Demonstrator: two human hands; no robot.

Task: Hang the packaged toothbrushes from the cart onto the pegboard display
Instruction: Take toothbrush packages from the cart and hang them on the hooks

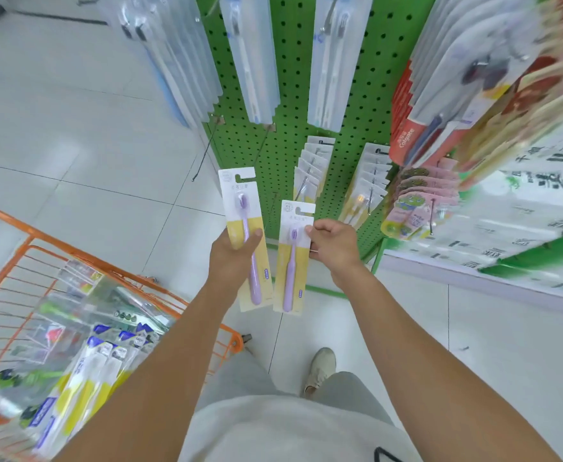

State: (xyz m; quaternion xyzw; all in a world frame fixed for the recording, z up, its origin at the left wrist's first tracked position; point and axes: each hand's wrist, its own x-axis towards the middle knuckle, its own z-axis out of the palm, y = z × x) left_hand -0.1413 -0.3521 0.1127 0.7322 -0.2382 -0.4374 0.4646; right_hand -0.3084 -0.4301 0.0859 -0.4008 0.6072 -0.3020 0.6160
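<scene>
At the bottom of the frame, closest in, is the person's pale shirt, with both forearms reaching up toward the middle. The left hand (232,250) grips one carded toothbrush pack (245,240) about halfway down its length, thumb across the front of the card, the pack upright with its hook slot at the top. Just to its right, the right hand (333,243) pinches a second pack (291,258) by the upper right edge of the card, beside the brush head. Both packs sit in front of the green pegboard (290,78), below a bare peg (203,155) left of center and beside a peg already filled with matching packs (311,165). The orange cart (13,228) at lower left is heaped with more packs. These cards look light and thin, stiff enough to stay flat but easy to bend or crease; the glossy blister would be slippery. I would take hold on the card near the slot, leaving the cut-out free, so the peg can be threaded accurately.
</scene>
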